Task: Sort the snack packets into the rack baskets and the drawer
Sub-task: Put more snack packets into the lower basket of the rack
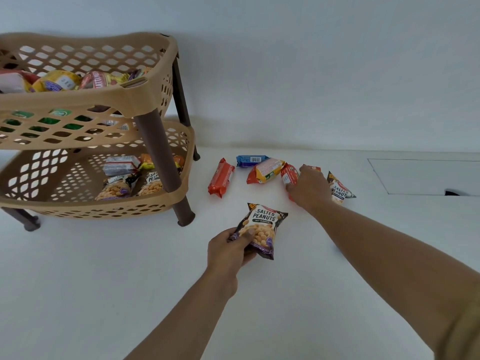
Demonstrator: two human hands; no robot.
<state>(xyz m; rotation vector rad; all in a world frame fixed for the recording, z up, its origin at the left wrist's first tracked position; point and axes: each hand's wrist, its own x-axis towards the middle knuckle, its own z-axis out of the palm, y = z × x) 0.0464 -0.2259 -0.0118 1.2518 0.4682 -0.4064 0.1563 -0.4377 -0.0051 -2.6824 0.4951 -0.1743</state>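
White surface meets a bare white wall, and a tan plastic rack (158, 141) stands at the left on dark brown legs. Its upper basket (78, 98) already holds yellow and red packets. The lower basket (179, 197) holds two peanut bags (114, 188) beside a silver pack, so I take that tier to be the place for peanuts.

The left hand (228, 252) grips a salted peanuts packet (261, 226) by its lower end, thumb across the front, lifted just clear of the surface and facing the rack. It looks bound for the lower basket.

The right hand (307, 188) reaches out to the loose pile and curls down over a red packet (289, 174), apparently taking hold of it; its fingertips are mostly hidden.

An orange-red biscuit roll (220, 178), a blue packet (249, 161), a yellow-orange packet (266, 172) and another peanuts bag (340, 189) lie unsorted nearby. A flush panel (426, 175) at the far right may be the drawer; I cannot tell.
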